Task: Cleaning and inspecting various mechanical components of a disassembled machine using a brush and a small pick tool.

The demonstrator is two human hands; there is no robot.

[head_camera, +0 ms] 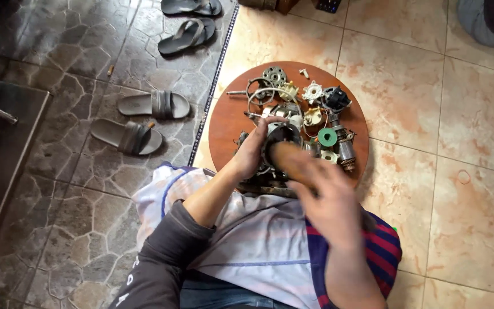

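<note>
Left hand (253, 153) grips a round metal housing (281, 140); blurred right hand (324, 197) holds a wooden handle (287, 160) inside it.

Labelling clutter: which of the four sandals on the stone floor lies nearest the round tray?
The upper grey sandal of the closer pair, beside the round wooden tray. Its mate lies further left; the dark pair sits up by the frame's top edge.
</note>
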